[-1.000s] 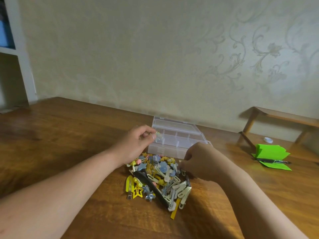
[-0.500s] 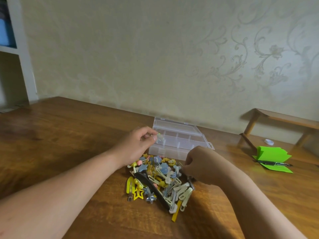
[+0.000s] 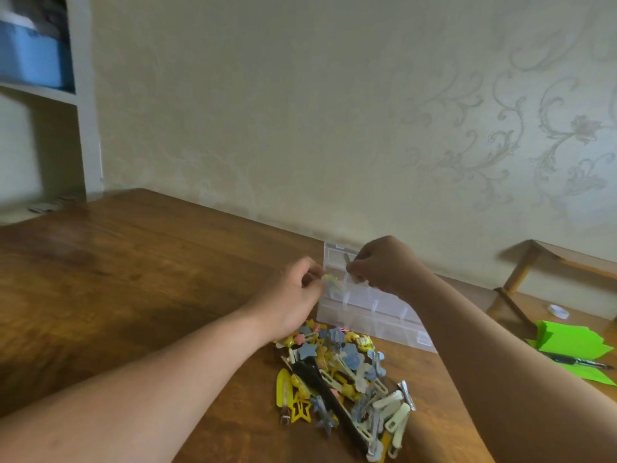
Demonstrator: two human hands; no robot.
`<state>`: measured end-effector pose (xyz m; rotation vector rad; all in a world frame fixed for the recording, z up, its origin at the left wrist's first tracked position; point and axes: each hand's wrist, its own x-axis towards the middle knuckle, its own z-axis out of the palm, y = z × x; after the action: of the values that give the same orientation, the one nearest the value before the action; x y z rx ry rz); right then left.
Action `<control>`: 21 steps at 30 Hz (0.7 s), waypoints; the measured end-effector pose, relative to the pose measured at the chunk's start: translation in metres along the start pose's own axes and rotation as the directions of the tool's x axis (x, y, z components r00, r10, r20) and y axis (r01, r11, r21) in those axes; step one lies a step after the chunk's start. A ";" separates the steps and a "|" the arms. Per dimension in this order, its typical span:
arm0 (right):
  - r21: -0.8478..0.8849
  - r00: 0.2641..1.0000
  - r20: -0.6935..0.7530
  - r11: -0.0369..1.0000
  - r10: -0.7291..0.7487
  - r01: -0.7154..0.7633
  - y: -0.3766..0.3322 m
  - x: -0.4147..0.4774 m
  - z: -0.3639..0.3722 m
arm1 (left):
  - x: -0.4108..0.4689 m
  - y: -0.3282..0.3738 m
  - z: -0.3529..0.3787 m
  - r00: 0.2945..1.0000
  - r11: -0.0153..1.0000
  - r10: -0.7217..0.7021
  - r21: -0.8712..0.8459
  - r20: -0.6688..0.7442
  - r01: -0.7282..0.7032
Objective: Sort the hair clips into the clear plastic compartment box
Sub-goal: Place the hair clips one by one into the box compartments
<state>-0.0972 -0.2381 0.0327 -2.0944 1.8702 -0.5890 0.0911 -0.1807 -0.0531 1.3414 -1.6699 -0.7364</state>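
Observation:
A clear plastic compartment box (image 3: 380, 315) lies open on the wooden table, its lid flat behind it. In front of it sits a pile of hair clips (image 3: 344, 379) in yellow, blue, cream and black. My left hand (image 3: 297, 295) is at the box's left edge, pinching a small pale yellow-green clip (image 3: 329, 280). My right hand (image 3: 380, 267) hovers over the box's back compartments with a small grey clip (image 3: 347, 260) between its fingertips.
Green paper sheets (image 3: 567, 342) with a black pen (image 3: 574, 360) lie at the right. A small white round object (image 3: 558, 310) and a low wooden stand (image 3: 541, 265) sit by the wall. A white shelf unit (image 3: 80, 105) stands at the far left.
My right hand has lifted off the clip pile and moved up over the box with a small clip. My left hand has stayed at the box's left edge.

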 end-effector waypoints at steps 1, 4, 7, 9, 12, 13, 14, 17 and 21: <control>-0.044 1.000 0.028 0.999 0.010 -0.009 -0.003 0.009 0.007 | 0.000 0.000 0.000 1.000 1.000 -0.004 0.007 -0.003 0.004; -0.156 0.996 0.080 0.988 0.027 -0.015 -0.007 0.027 0.024 | 0.000 0.001 0.000 1.000 0.999 -0.013 0.029 0.001 0.013; -0.183 0.996 0.082 0.983 0.041 -0.026 -0.007 0.034 0.032 | -0.001 0.002 0.000 1.000 0.999 -0.009 0.031 0.005 0.009; -0.154 0.998 0.057 0.988 0.034 -0.025 -0.005 0.033 0.033 | -0.001 0.002 0.000 1.000 1.000 -0.001 0.024 0.005 0.001; -0.075 1.000 -0.007 0.997 -0.006 0.005 0.000 0.020 0.025 | -0.001 0.002 0.000 1.000 1.000 0.016 0.007 0.001 -0.016; -0.058 0.999 -0.047 0.998 -0.024 0.021 0.002 0.011 0.019 | -0.001 0.002 0.000 1.000 1.000 0.023 0.009 0.005 -0.023; -0.033 0.995 -0.090 0.999 -0.042 0.039 0.005 0.001 0.013 | -0.002 0.002 0.000 0.999 0.999 0.034 0.021 0.012 -0.034; 0.073 0.980 -0.186 0.993 -0.075 0.090 0.016 -0.038 -0.004 | -0.005 0.004 0.000 0.997 0.994 0.074 0.073 0.027 -0.076; 0.123 0.979 -0.169 0.983 -0.113 0.135 0.032 -0.088 -0.019 | -0.010 0.009 -0.002 0.997 0.997 0.076 0.004 0.014 -0.076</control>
<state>-0.1417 -0.1534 0.0239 -2.1423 1.7347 -0.9138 0.0895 -0.1689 -0.0467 1.2715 -1.7249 -0.6986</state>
